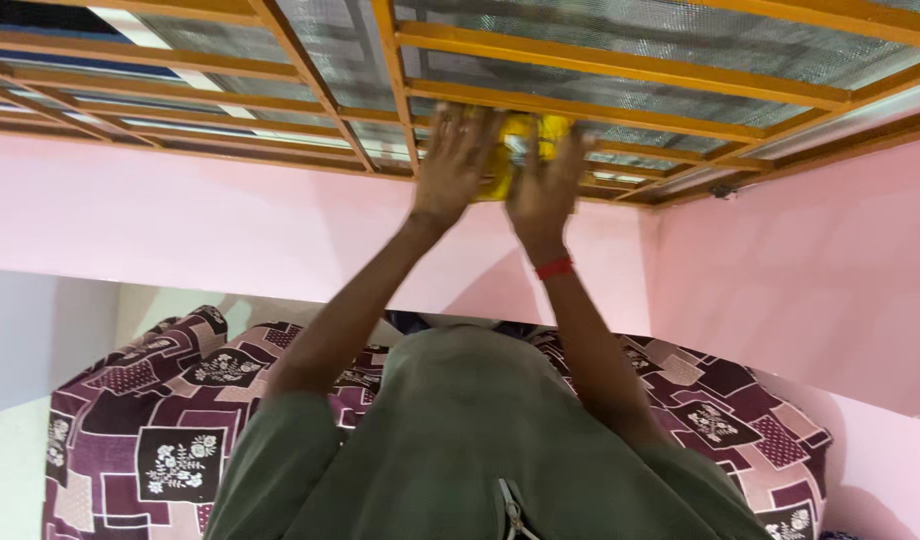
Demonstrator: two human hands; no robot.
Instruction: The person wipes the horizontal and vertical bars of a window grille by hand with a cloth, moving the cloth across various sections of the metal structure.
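Both my arms reach out to an orange slatted frame (620,65) backed with grey mesh. My left hand (455,160) and my right hand (545,185) press together around a yellow object (520,140) right against the frame. The object is blurred and mostly hidden by my fingers, so I cannot tell its shape. A red band (555,267) circles my right wrist. My olive green shirt (480,450) fills the lower middle of the view.
Pink walls (180,220) meet in a corner at the right. A maroon patchwork cloth with white flower squares (170,430) spreads behind my shoulders on both sides. A small dark fitting (721,190) sits on the frame's edge at the right.
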